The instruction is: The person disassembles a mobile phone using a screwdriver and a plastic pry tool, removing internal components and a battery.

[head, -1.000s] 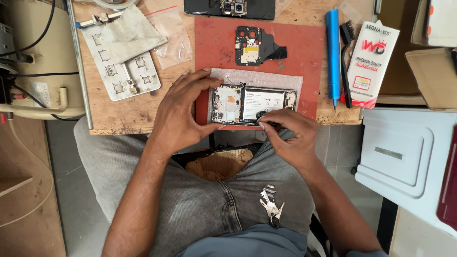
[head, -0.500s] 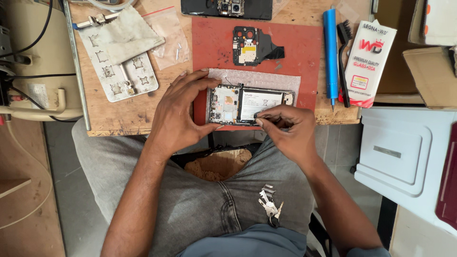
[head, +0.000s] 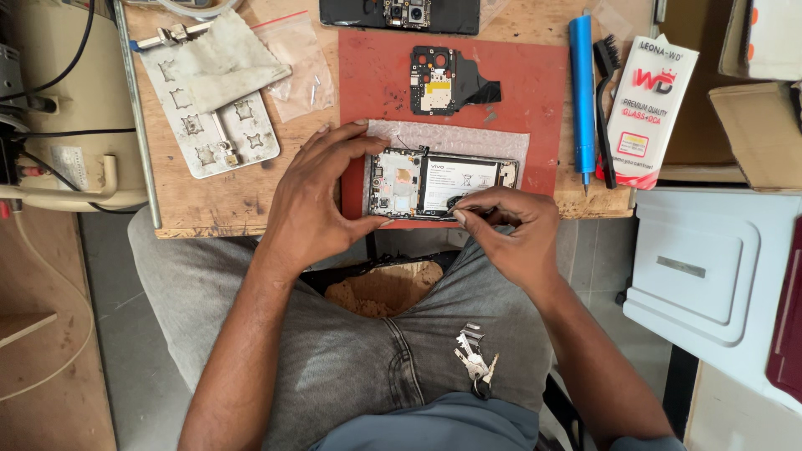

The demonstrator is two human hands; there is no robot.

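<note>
An opened phone (head: pixel 434 179) with its battery and boards exposed lies on a sheet of bubble wrap (head: pixel 468 138) on a red mat (head: pixel 376 92). My left hand (head: pixel 313 200) curls around the phone's left end, thumb on the near edge and fingers on the far edge. My right hand (head: pixel 514 230) is pinched on a small thin tool, its tip at the phone's near edge beside the battery. The tool itself is mostly hidden by my fingers.
A loose circuit board (head: pixel 443 79) lies further up the mat, another dark phone part (head: pixel 401 12) beyond it. Right: blue screwdriver (head: pixel 582 92), black brush (head: pixel 603 100), white packet (head: pixel 652 100), white box (head: pixel 710 267). Left: metal plate (head: pixel 225 134), plastic bag (head: pixel 296 63). Keys (head: pixel 474 359) hang at my waist.
My right hand's fingertips have shifted slightly along the phone's near edge. My left hand keeps its hold on the phone's left end.
</note>
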